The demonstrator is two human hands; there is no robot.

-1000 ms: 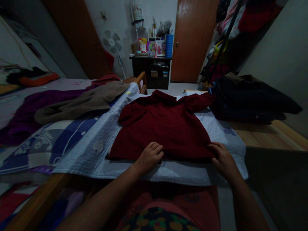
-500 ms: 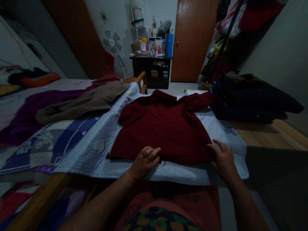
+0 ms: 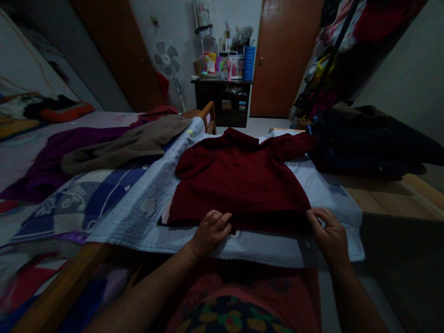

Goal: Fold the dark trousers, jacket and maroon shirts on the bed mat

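A dark red collared shirt [image 3: 239,180] lies spread out on a pale quilted cloth [image 3: 194,240], its collar at the far end and its hem towards me. At the middle of the hem, my left hand [image 3: 212,231] has its fingers curled and closed on the shirt's edge. The right corner of the hem is pinched between the thumb and fingers of my right hand [image 3: 328,231], and the edge there is slightly raised. At the left hem corner, a light strip of underlying fabric shows.
Folded dark clothes [image 3: 374,143] are stacked on a wooden surface [image 3: 374,192] at the right. A grey-brown garment [image 3: 128,138] and a purple one [image 3: 52,157] lie on the bed at left. A fan [image 3: 168,58] stands beside a dark cabinet [image 3: 222,104] at the back.
My right hand has closed on the shirt's right hem corner and lifted it slightly. The shirt's left hem edge has shifted, exposing a light strip. My left hand stays at the hem.
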